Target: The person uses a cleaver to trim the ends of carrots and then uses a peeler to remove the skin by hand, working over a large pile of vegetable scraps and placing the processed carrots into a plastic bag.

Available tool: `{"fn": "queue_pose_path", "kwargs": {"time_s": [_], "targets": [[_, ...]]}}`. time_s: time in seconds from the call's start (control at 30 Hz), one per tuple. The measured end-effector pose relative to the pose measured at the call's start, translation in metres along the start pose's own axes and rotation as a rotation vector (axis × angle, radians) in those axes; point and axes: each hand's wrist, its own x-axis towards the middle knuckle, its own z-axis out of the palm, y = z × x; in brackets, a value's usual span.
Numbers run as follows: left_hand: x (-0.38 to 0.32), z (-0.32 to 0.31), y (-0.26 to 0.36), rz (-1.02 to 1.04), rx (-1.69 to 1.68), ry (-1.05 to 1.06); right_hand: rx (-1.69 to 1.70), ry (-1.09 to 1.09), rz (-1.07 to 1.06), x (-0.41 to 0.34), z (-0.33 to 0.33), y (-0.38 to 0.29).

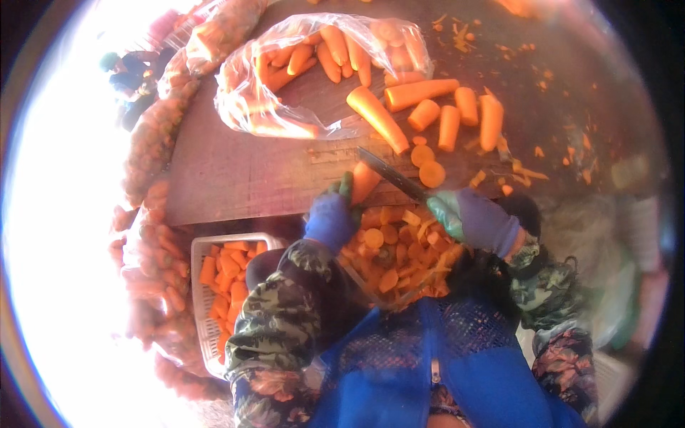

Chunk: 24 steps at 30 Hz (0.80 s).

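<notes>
My left hand, in a blue and green work glove, holds a carrot piece against the front edge of the wooden table. A dark-bladed knife is in my gloved right hand, its blade slanting up and left across the carrot's far side. Whether the edge touches the carrot I cannot tell. Right of the blade lie two round carrot slices. Beyond them are several thick cut carrots and a long whole one. Below my hands, a container of carrot slices and scraps rests at my lap.
A clear plastic bag of carrots lies open at the back. Left of me stands a white basket of carrot chunks. Filled carrot bags line the table's left side. Peel scraps dot the right; a person is far left.
</notes>
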Motion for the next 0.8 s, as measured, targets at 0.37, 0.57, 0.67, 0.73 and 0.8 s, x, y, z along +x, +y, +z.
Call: {"fn": "queue_pose_path", "kwargs": {"time_s": [0.37,0.57,0.67,0.73,0.8], "targets": [[0.006,0.006,0.003,-0.089,-0.026,-0.086,-0.214,-0.018,-0.094,0.079,0.033,0.01],[0.001,0.004,0.018,-0.129,0.135,-0.052,-0.001,0.004,-0.08,0.082,0.049,0.03],[0.02,0.002,0.016,-0.16,-0.139,0.006,0.45,0.087,0.091,0.06,0.037,0.038],[0.044,-0.002,0.015,-0.104,-0.493,0.176,0.663,0.206,0.009,0.058,0.033,0.054],[0.078,-0.013,0.012,0.012,-0.456,0.298,0.866,0.267,0.055,0.047,0.021,0.05]]}}
